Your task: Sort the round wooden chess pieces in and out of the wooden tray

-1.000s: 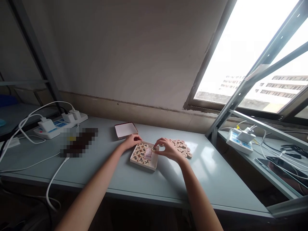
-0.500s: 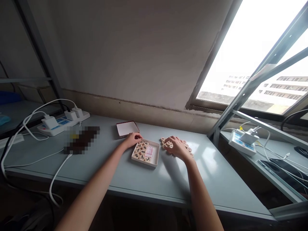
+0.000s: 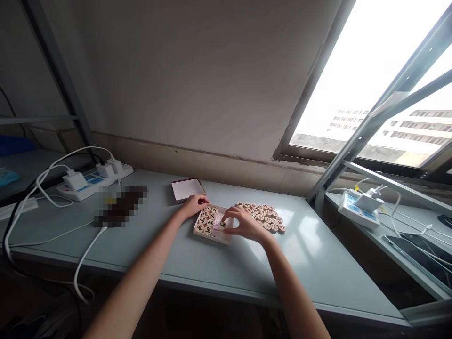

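Observation:
A shallow open box (image 3: 212,238) stands on the desk with several round wooden Chinese chess pieces (image 3: 202,220) in its left part, dark characters facing up. A pinkish printed sheet shows on the box floor. My left hand (image 3: 193,206) is closed at the box's far left corner, fingers curled against its edge. Over the box's right side, my right hand (image 3: 245,223) pinches one chess piece (image 3: 222,225) between thumb and fingers. Right of the box, a cluster of chess pieces (image 3: 267,219) lies flat on the desk, partly behind my right hand.
The box lid (image 3: 188,189) lies behind the box, inner side up. Left on the desk (image 3: 169,278) are a power strip (image 3: 93,181) with chargers, white cables and a pixelated dark object (image 3: 122,207). Another power strip (image 3: 358,209) sits on the desk at right, beyond a metal post.
My right hand has moved left from the loose pieces to over the box, with a chess piece now visible in its fingers. My left hand stays at the box corner.

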